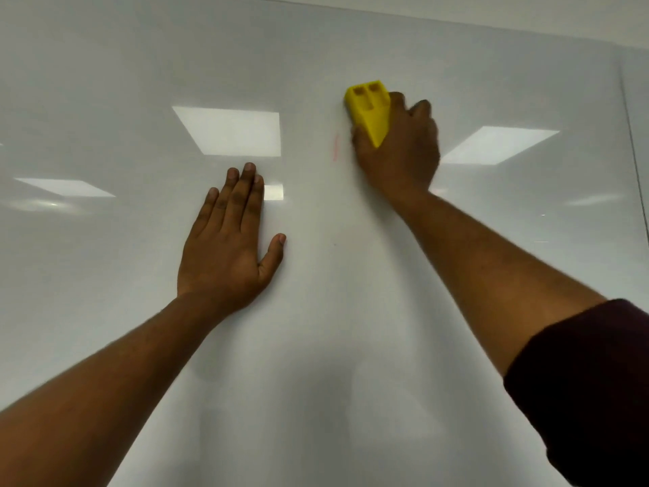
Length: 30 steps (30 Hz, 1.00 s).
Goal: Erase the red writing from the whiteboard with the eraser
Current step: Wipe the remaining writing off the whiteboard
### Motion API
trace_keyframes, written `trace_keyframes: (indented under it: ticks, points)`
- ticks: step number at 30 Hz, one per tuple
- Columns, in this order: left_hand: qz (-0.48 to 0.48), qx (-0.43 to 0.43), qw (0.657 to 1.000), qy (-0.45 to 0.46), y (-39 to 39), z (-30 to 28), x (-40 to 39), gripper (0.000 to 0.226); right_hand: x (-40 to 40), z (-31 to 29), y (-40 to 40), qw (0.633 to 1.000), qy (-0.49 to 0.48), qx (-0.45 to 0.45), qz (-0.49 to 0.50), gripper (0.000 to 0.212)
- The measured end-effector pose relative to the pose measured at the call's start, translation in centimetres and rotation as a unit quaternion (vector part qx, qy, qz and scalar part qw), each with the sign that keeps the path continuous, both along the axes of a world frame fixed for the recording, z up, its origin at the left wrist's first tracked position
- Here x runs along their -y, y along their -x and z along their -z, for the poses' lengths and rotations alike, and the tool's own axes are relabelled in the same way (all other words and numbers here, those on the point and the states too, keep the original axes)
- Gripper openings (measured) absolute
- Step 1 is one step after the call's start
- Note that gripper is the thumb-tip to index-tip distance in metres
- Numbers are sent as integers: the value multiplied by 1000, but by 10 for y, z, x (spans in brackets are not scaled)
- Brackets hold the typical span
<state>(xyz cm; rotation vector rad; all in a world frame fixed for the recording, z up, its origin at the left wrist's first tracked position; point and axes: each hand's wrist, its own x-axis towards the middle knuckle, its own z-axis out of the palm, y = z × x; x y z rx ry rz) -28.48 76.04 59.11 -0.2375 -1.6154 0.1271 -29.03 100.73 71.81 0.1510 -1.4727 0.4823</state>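
A glossy whiteboard (316, 311) fills the view. My right hand (400, 149) grips a yellow eraser (369, 110) and holds it against the board, upper right of centre. Just left of that hand runs a faint, short vertical red mark (336, 147). A very pale reddish smear (351, 246) lies lower down. My left hand (228, 240) rests flat on the board with straight fingers, left of the red mark and lower than the eraser.
Ceiling lights reflect as bright patches (231, 131) across the board. The board's top edge (456, 21) runs along the top, and a vertical seam or edge (632, 142) stands at the far right. A dark sleeve (590, 388) covers my right upper arm.
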Motion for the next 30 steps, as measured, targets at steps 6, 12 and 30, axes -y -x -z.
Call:
trace_keyframes:
  ticks: [6,12,30]
  points:
    - [2,-3,1000,3,-2,1,-1,81,-2,14,1,969,-243,-26,22,76]
    - [2,-12,1000,2,1,2,1,80,12,14,6,996,-84,-28,-4,72]
    - [4,-5,1000,4,-1,2,1,80,-4,76,5,975,-219,-41,-10,70]
